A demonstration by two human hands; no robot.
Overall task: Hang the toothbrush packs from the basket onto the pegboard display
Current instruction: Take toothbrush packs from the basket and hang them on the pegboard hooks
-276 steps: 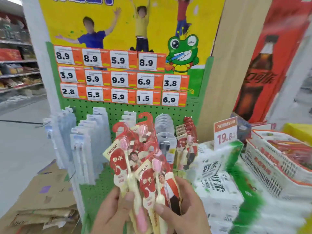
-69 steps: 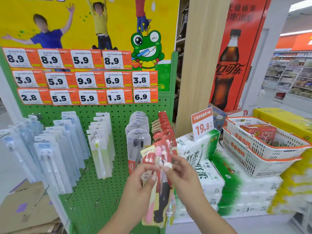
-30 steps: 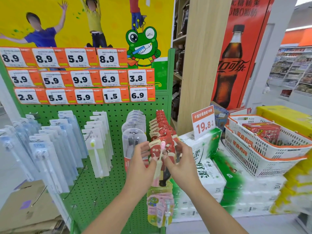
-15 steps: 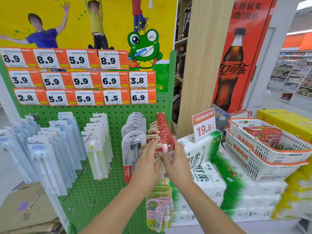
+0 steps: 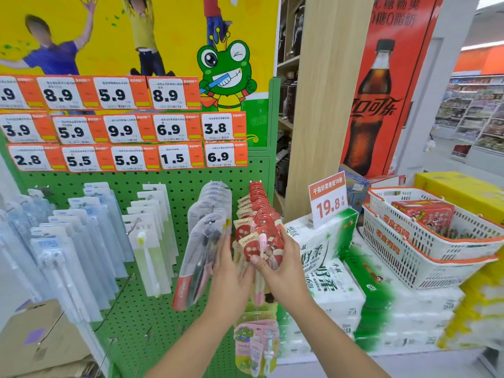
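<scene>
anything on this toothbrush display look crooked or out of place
Yes. The clear grey-toothbrush packs beside the red packs swing leftward at the bottom instead of hanging straight, pushed aside by the left hand. The right hand grips the front red pack. Other rows hang evenly.

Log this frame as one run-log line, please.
stage: hanging | right hand: pinches front red toothbrush pack on its pegboard hook | left hand: fingers straight beside the pack row | white basket: at right
</scene>
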